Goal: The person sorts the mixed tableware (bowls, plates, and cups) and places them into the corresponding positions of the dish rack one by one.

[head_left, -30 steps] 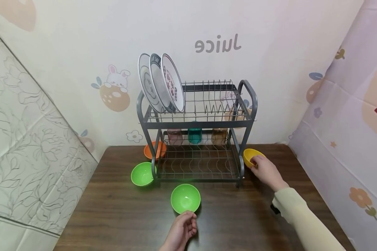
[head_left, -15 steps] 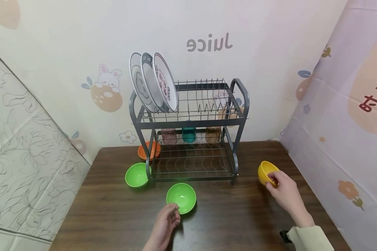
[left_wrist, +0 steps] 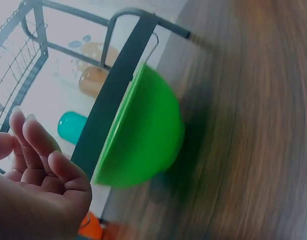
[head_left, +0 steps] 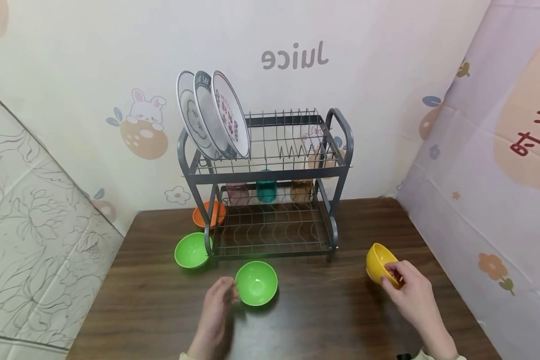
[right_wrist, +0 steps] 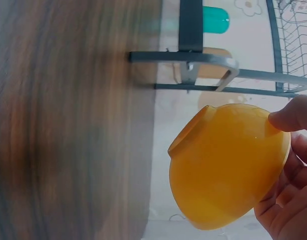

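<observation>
My right hand (head_left: 411,292) pinches the rim of a yellow bowl (head_left: 378,265), thumb on the outer wall and fingers on the inner side. The bowl is held tilted above the table, to the right of the dish rack; its outside faces the right wrist view (right_wrist: 223,165). My left hand (head_left: 216,307) is at the left side of a green bowl (head_left: 257,284) in front of the rack. Its fingers are loosely bent and hold nothing. In the left wrist view they appear beside that bowl (left_wrist: 148,130); whether they touch it is hard to tell.
A two-tier dark dish rack (head_left: 270,176) stands at the back, several slots wide. Plates (head_left: 229,115) lean in its upper left. Pink, teal (head_left: 266,190) and amber cups sit on the lower tier. Another green bowl (head_left: 191,251) and an orange bowl (head_left: 207,215) are left of it.
My right hand has brought the yellow bowl from beside the rack toward me, lifted and tilted. My left hand has shifted from the green bowl's near edge to its left side.
</observation>
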`<state>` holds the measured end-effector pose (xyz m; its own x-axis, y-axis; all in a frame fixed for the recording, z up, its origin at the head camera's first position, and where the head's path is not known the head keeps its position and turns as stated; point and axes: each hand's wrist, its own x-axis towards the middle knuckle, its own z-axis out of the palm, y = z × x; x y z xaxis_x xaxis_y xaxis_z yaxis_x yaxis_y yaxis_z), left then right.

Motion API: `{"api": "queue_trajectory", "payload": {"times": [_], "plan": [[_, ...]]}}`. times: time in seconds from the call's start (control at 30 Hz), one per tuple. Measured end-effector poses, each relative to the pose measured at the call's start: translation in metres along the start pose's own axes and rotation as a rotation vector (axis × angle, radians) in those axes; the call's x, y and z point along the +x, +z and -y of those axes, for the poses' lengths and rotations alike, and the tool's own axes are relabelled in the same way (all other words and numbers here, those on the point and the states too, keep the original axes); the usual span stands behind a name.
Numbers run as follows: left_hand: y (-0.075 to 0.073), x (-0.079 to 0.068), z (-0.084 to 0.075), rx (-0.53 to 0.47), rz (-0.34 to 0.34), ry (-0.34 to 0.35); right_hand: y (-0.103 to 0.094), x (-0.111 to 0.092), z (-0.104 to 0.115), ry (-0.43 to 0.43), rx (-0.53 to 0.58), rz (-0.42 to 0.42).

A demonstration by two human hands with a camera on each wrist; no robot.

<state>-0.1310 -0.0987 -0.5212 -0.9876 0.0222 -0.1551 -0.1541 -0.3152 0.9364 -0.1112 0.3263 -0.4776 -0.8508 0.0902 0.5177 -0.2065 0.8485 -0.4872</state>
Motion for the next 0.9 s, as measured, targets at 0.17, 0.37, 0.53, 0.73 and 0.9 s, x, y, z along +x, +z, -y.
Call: {"api": "queue_trajectory", "payload": {"times": [0.17,0.37,0.53,0.73,0.9], "plan": [[0.027,-0.003,0.01,-0.003,0.11,0.004,0.002,0.001,0.01,0.005,0.02,-0.009],[0.053,-0.012,0.018,0.031,0.24,-0.081,0.008,-0.002,0.02,-0.001,0.053,-0.004],[0.059,-0.015,0.02,0.033,0.267,-0.123,0.013,-0.004,0.025,-0.012,0.072,-0.008],[0.052,-0.011,0.018,0.048,0.234,-0.071,0.02,-0.006,0.036,-0.032,0.124,0.006],[0.041,-0.005,0.014,0.053,0.175,-0.034,0.033,-0.013,0.055,-0.114,0.235,0.045]]}}
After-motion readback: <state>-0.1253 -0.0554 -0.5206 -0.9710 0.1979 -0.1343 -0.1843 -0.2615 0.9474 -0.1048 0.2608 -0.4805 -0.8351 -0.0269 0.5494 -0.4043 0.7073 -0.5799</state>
